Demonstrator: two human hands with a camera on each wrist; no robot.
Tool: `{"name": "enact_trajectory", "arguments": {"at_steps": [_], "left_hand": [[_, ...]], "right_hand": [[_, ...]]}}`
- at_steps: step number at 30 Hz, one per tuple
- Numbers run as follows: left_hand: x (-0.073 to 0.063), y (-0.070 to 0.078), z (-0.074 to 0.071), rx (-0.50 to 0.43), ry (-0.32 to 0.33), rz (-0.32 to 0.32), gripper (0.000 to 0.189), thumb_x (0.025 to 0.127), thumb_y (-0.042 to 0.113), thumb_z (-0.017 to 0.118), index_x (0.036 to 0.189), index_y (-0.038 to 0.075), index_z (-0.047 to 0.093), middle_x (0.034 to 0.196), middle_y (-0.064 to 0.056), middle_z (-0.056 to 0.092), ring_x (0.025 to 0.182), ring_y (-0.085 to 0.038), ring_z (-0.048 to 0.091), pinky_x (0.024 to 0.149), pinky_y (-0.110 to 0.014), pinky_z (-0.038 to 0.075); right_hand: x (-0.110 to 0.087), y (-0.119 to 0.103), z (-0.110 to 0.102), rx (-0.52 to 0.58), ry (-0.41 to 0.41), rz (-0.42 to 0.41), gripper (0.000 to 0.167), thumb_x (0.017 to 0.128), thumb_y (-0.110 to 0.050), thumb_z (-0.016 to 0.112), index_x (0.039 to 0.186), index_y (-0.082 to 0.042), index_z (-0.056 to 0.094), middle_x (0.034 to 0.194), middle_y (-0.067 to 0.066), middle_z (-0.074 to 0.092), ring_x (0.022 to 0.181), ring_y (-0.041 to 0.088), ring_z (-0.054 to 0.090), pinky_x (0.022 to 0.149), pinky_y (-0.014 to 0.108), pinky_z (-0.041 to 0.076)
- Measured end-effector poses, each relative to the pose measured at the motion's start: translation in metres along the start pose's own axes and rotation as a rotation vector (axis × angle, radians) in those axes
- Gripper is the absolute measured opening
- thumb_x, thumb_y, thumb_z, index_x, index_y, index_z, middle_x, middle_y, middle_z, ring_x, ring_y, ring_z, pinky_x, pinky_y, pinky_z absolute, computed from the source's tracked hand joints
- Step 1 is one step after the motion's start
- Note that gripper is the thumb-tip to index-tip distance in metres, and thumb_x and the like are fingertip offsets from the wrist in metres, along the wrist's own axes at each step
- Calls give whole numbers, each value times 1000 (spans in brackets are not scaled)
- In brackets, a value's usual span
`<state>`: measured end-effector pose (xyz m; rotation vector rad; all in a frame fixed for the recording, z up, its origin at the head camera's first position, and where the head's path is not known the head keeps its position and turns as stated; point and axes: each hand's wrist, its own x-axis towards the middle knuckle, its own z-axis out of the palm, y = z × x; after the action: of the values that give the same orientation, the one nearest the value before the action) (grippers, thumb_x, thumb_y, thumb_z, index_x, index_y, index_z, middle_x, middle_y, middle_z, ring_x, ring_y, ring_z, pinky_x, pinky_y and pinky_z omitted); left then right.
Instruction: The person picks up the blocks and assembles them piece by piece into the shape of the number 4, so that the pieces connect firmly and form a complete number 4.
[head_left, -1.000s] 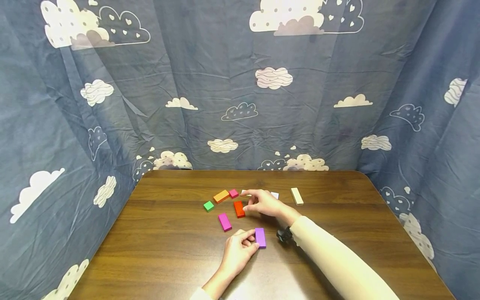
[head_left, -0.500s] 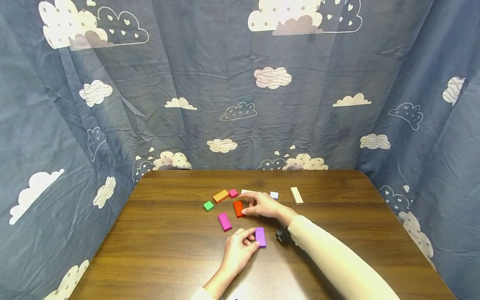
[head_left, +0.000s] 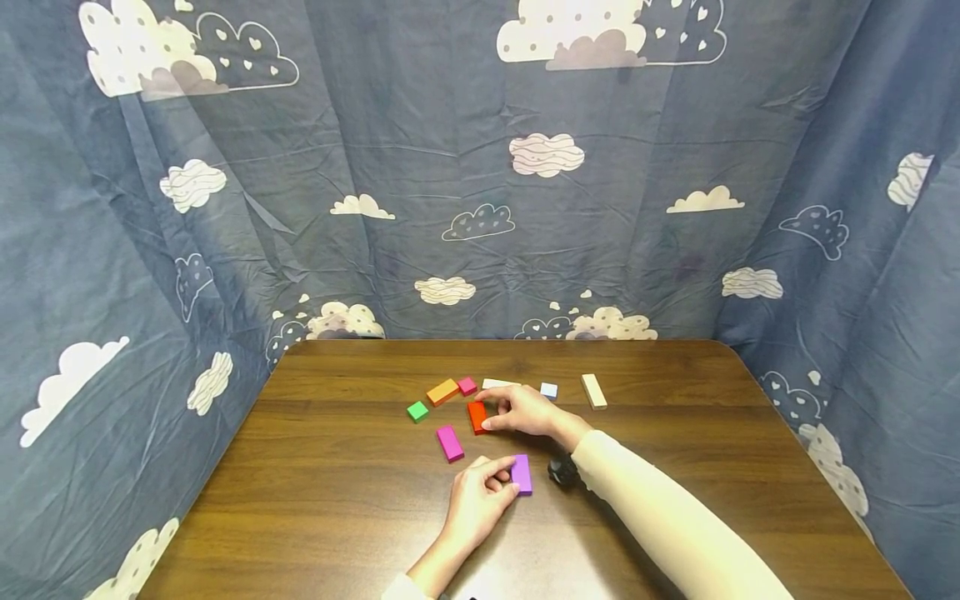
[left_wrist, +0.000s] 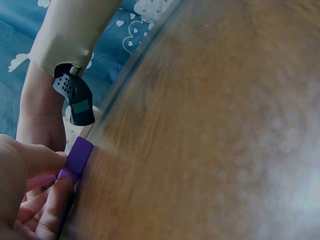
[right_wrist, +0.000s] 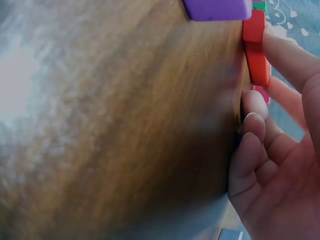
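Left hand (head_left: 474, 500) pinches a purple rectangular block (head_left: 522, 475); right hand (head_left: 525, 412) seemingly pinches a red rectangular block (head_left: 476, 418)

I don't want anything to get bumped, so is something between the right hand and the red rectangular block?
No, nothing visible: the right hand has its fingers right at the red rectangular block. The purple rectangular block is nearer the person, not between them.
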<state>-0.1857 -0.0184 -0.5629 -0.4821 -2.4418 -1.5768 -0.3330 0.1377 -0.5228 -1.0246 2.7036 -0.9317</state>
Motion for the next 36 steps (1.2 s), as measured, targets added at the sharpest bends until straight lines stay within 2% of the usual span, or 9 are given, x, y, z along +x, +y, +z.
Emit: {"name": "enact_trajectory", "arguments": {"at_steps": [6,12,20,23,26,30,36], "left_hand": [[0,0,0,-2,1,-2,34,78,1,81,111,4,77,87,0,66,70,-2,60,63,-18,53],[-1,-2,0,15,-4,3,33,78,2,82,111,3,77,87,0,66,70,-1,59,64,-18,53],[2,-2,0,19,9,23,34,78,2,82,111,2,77,87,0,66,70,-1,60,63,-18,53],[1,-2,1,4,3,11,34,78,2,82,111,2,77,87,-1,66,69,0,61,63,-18,54],[0,-2,2,-6,-4,-10,34,78,2,82,111,3,77,88,-1,66,69,-1,61,63,-18,53],[-1,-3,3,-9,-5,-23,34,78,3,82,112,4,77,88,-1,66,69,-1,60,63,-18,53],[0,-2,1,-16,-4,-20,35,78,2,82,112,3,77,88,-2,66,70,0,60,63,-19,53]], "right_hand": [[0,0,0,-8,6,21,48,86,-31,82,128,-15,66,67,-2,59,60,5,49,59,26,41],[0,-1,1,32,0,57,46,84,-31,83,124,-16,66,72,-1,63,64,9,54,63,28,44],[1,-2,1,56,48,65,45,80,-29,86,119,-20,64,85,1,66,75,12,59,70,32,47],[0,-2,2,97,52,66,47,79,-25,88,118,-19,63,89,3,69,78,13,62,71,32,49],[-2,-3,5,181,48,63,48,78,-15,88,117,-14,61,89,5,70,76,13,66,68,30,53],[-2,-4,8,288,38,43,50,77,-4,86,117,-8,58,82,6,70,69,13,68,62,28,56],[-3,-7,6,343,43,63,49,78,-2,85,118,-7,56,78,9,69,65,13,68,59,27,55]]}}
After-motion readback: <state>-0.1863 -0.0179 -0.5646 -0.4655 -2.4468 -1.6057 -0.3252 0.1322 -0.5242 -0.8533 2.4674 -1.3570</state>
